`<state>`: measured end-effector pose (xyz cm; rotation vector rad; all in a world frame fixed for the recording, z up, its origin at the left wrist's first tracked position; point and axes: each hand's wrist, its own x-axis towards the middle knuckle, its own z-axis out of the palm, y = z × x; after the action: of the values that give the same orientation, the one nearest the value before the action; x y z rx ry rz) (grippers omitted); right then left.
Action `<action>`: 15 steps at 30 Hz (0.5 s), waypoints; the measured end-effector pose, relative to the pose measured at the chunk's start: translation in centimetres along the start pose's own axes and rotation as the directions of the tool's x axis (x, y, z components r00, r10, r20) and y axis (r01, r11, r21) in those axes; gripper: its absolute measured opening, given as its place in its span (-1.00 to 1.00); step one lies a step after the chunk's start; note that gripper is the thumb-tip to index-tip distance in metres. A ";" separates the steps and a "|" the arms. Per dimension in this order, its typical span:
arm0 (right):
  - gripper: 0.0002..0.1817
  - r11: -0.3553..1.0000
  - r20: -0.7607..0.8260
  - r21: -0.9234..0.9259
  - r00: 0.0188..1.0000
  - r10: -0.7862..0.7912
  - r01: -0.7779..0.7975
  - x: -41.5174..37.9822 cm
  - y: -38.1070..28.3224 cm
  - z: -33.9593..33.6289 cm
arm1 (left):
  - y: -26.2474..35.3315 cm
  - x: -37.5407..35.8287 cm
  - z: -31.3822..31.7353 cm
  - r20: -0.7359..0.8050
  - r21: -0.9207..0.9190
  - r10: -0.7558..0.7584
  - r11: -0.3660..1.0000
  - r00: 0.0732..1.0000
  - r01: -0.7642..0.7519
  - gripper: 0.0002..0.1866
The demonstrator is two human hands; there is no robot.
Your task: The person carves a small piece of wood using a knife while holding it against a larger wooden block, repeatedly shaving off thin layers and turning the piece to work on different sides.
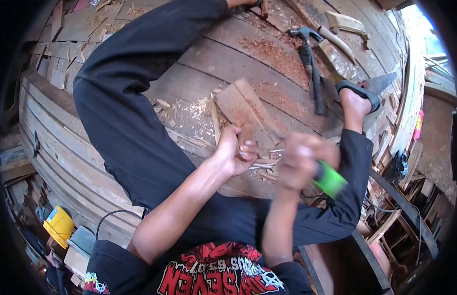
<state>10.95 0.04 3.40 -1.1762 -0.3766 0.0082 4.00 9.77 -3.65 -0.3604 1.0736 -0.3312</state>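
Note:
My left hand (234, 151) is closed, its fingers curled round what looks like a small brown piece of wood (246, 132). To its right, my right hand (307, 160) is smeared by motion. It grips a tool with a bright green handle (330, 180); a thin dark shaft seems to point up and left from the fist, but its tip is too blurred to make out. Just beyond both hands, a flat wooden board (240, 105) lies on the floor, with pale shavings (201, 110) beside it.
A claw hammer (311, 69) lies beyond the board, near a wooden block (336, 59) and a handsaw blade (381, 84) by my sandalled foot (358, 98). Reddish wood chips (272, 54) cover the planks. A yellow container (58, 226) stands at the lower left.

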 end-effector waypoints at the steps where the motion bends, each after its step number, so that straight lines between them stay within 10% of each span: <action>1: -0.81 0.978 0.082 -0.201 0.996 -0.031 0.047 -1.5 2.6 -0.2 | 0.3 0.5 -0.2 0.005 0.040 0.003 0.999 1.000 -0.003 -0.73; 2: -0.81 0.913 0.160 -0.392 0.986 -0.048 0.108 -1.9 3.9 -0.4 | 0.5 0.8 -0.3 0.009 0.083 0.005 0.997 1.000 -0.006 -0.71; 6: -0.82 0.997 -0.139 0.024 0.988 0.071 -0.068 1.0 -0.5 0.6 | 0.7 0.8 -0.7 0.052 -0.003 -0.050 0.999 0.997 0.050 -0.70; 8: -0.82 0.999 0.079 0.044 0.997 0.025 -0.028 1.6 -1.5 0.1 | 0.1 -0.4 -0.6 -0.008 -0.006 -0.040 0.999 0.999 0.040 -0.71; 10: -0.82 0.931 -0.060 -0.289 0.975 0.216 -0.224 -1.3 1.9 -0.8 | 0.0 -0.3 0.9 -0.032 0.040 0.024 0.999 0.999 -0.023 -0.71; 12: -0.85 0.903 0.109 -0.419 0.982 0.155 -0.096 -0.7 3.1 -0.1 | 0.5 -0.1 1.2 0.004 0.066 0.012 0.998 1.000 -0.013 -0.75; 15: -0.78 0.996 0.018 -0.084 1.000 -0.018 0.020 1.6 0.0 0.2 | 0.3 0.0 0.2 0.038 0.017 0.003 1.000 0.999 -0.003 -0.76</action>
<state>12.42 0.51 3.94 -1.2562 -0.4065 -0.0144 4.25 10.05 -3.67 -0.3482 1.0336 -0.3297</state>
